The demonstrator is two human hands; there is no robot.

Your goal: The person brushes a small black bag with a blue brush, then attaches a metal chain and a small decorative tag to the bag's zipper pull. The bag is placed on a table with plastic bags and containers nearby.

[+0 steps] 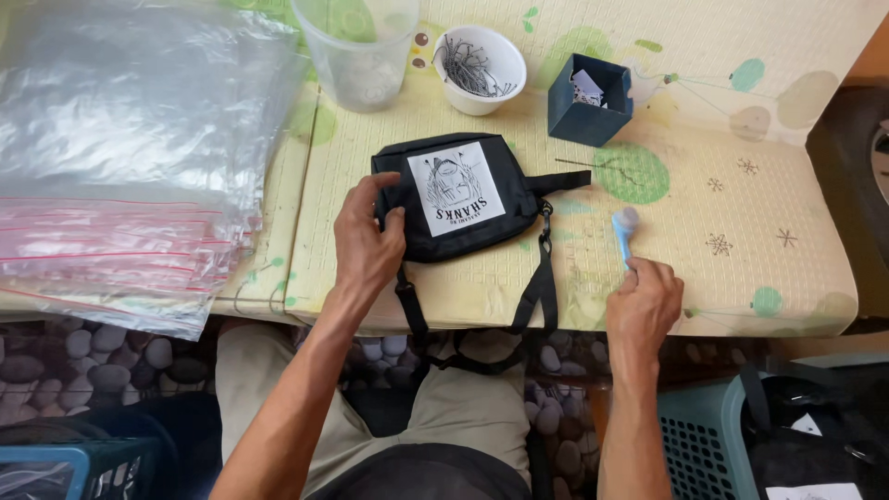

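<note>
Two hands at work on the pale patterned worktop (741, 278): left hand (368, 236) with fingers clamped on the left edge of a black pouch (463, 196) lying flat mid-worktop, right hand (644, 306) with fingers closed around a light-blue tool (624, 233) just right of the pouch's strap (542, 278).

One head cam only, aimed steeply down, close over the mat-covered table (741, 278); lap seen at btm edge.
</note>
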